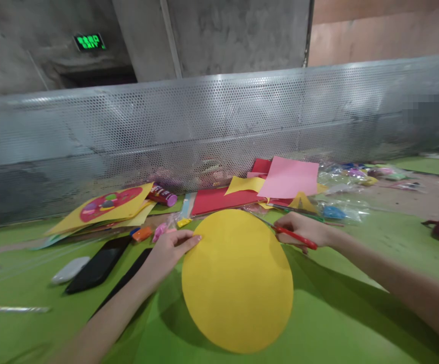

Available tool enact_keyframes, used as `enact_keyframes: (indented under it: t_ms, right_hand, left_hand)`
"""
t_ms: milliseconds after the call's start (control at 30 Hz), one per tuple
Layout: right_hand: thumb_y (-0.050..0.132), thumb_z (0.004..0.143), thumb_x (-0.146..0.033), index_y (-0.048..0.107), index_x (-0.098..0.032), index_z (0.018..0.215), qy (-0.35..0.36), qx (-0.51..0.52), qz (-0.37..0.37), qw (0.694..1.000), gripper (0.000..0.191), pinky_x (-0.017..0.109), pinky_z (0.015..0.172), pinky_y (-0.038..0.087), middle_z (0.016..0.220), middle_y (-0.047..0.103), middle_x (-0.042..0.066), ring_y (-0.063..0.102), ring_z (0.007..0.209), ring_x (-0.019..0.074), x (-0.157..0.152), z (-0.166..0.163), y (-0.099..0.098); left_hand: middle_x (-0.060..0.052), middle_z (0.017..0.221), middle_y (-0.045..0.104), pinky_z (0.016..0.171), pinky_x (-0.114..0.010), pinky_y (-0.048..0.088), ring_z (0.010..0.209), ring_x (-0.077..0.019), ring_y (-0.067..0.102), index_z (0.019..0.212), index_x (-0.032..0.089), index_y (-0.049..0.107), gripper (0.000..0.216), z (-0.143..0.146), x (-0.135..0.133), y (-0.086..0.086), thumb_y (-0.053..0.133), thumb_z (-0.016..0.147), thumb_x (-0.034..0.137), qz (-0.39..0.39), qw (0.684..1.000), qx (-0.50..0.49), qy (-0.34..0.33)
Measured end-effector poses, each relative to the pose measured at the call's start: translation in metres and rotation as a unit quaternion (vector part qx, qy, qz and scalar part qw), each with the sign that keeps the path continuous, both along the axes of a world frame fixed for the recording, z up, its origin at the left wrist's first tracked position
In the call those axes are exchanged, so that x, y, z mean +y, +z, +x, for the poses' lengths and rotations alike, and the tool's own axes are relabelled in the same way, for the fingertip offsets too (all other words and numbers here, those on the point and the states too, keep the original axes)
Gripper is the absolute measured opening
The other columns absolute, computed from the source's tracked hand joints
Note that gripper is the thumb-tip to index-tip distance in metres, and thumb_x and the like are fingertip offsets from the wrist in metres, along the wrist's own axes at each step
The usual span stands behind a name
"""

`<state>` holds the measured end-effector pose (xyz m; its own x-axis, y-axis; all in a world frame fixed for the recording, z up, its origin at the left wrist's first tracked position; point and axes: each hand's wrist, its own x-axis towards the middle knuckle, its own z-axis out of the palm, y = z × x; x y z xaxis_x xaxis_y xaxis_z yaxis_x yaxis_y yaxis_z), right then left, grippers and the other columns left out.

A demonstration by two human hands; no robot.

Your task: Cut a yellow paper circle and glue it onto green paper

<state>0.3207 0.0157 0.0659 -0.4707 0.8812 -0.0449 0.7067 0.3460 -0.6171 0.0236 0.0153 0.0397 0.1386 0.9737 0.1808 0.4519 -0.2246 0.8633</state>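
Observation:
A large yellow paper disc [238, 283], roughly round, is held up a little above the green table, casting a shadow under it. My left hand [174, 250] pinches its upper left edge between thumb and fingers. In my right hand [301, 230] are scissors with red handles [297, 236], the fingers closed around them. The scissors' blades point left along the disc's upper right edge; part of them is hidden, so I cannot tell whether they are open on the paper.
A perforated metal screen [219, 121] runs behind the green table [356, 313]. Coloured paper sheets [291, 177] and clay packets [333, 211] lie before it. On the left are a black phone [100, 263], a white case [71, 269] and stacked sheets with a heart [109, 203].

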Motion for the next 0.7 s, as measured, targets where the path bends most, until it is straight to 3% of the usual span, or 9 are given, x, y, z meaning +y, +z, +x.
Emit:
enact_keyframes:
  t_ms: [367,700]
  right_hand:
    - [0.046,0.071,-0.03,0.037,-0.018,0.054,0.005,-0.006,0.004,1.0,0.023,0.019,0.034,0.019,0.043,0.037,-0.007,0.028,0.034,0.0042,0.0001,-0.0005,0.0011]
    - [0.049,0.068,-0.03,0.038,-0.018,0.05,0.0,0.01,0.017,1.0,0.025,0.019,0.035,0.027,0.043,0.035,-0.007,0.03,0.035,0.0047,0.0027,0.0004,-0.0008]
  left_hand:
    - [-0.002,0.071,0.068,0.059,-0.026,0.043,0.067,-0.0205,0.058,0.069,0.02,0.069,0.021,-0.0005,0.0013,-0.0011,0.06,0.067,0.04,0.002,1.0,-0.011,-0.004]
    - [0.0,0.069,0.066,0.058,-0.024,0.042,0.063,-0.018,0.057,0.068,0.02,0.068,0.021,0.001,-0.0022,0.0018,0.061,0.066,0.04,-0.013,1.0,-0.011,0.004]
